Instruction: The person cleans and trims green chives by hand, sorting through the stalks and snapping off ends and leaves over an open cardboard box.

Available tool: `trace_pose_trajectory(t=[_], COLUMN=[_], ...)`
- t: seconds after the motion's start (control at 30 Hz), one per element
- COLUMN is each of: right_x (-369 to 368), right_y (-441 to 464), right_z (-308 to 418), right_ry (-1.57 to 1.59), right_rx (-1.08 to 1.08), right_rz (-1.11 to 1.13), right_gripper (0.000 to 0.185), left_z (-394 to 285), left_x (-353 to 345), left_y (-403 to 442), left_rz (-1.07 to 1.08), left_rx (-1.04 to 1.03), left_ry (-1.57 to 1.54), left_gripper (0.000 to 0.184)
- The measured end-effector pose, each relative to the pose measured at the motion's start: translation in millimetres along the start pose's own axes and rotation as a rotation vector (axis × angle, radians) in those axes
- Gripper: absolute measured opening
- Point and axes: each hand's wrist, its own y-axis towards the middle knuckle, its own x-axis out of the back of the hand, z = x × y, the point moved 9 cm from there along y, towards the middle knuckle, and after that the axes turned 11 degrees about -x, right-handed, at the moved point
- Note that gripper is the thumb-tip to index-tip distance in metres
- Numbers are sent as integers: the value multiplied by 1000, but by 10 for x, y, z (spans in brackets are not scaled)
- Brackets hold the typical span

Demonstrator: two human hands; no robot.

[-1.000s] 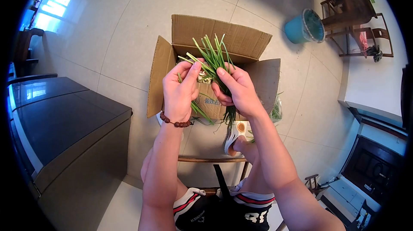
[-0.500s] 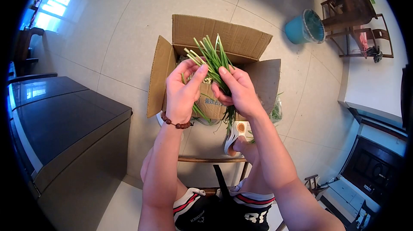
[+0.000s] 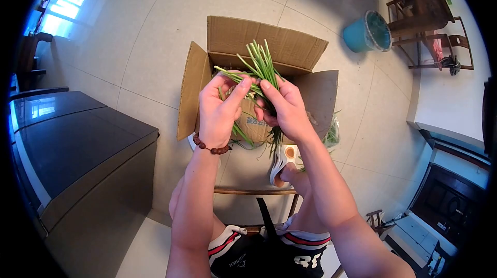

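Observation:
My right hand [image 3: 282, 107] is closed around a bunch of long green garlic chives [image 3: 263, 63]. Their pale cut ends point up and away from me, while the darker leaf tips hang down below the hand. My left hand [image 3: 221, 103] pinches several chive stalks near their ends, tilted to the left and touching the main bunch. Both hands are above an open cardboard box [image 3: 259, 127] with its flaps spread. More green leaves hang over the box's near side, below my left hand. The inside of the box is largely hidden by my hands.
A blue bucket [image 3: 357, 36] with a plastic liner stands at the upper right, near wooden furniture [image 3: 414, 6]. A dark cabinet-like appliance [image 3: 88, 148] is on the left. A clear bag with greens [image 3: 333, 132] lies right of the box, and my sandalled foot [image 3: 282, 166] is close in front.
The stalks in my left hand have tipped further left, away from the main bunch. The bunch in my right hand stands a little more upright.

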Motion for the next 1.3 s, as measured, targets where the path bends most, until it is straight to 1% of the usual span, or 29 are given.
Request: trace_pose_trajectory(t=[0.13,0.23,0.3,0.43,0.5,0.63,0.7,0.73,0.77,0.83,0.9,0.93,1.0,1.13,1.2,1.23,1.3], right_x=[54,11,35,42,130,204,226,227,230,246,274,287,301,275,204,193,179], right_y=[-1,-21,-29,-28,-3,-9,-15,-11,-14,-22,-36,-43,-62,-83,-99,-103,-104], right_z=[8,51,67,120,78,120,127,126,157,198,229,245,280,306,333,336,331], right_ry=[-40,-68,-69,-73,-67,-159,-190,-189,-221,-253,-280,-289,-342,-458,-486,-486,-484], right_rx=[-24,8,41,111,99,124,117,117,154,191,203,208,228,308,390,390,365], right_rz=[20,45,-33,-9,-39,-79,-93,-93,-111,-130,-138,-141,-157,-151,-117,-118,-121], right_gripper=[25,23,20,16,16,15,16,16,18,19,20,21,20,20,23,23,26], left_z=[-25,-30,-39,-4,-43,-92,-262,-206,-276,-427,-418,-446,-502,-479,-469,-469,-438], left_x=[-24,-27,-38,-3,48,84,61,82,103,99,35,15,-80,-127,-166,-183,-159], left_y=[1,6,7,14,28,33,25,42,78,59,24,8,-24,-39,-46,-54,-44], left_rz=[2,2,39,47,-14,-20,-62,-61,-32,0,147,148,189,178,209,219,193], left_rx=[-1,16,6,22,9,31,-80,-80,-266,-452,-360,-359,-404,-419,-524,-558,-522], left_ry=[-39,-78,-104,-98,-138,-93,62,63,211,358,599,599,699,730,750,756,741], left_gripper=[15,15,15,15,13,14,18,18,18,18,20,20,22,24,21,20,13])
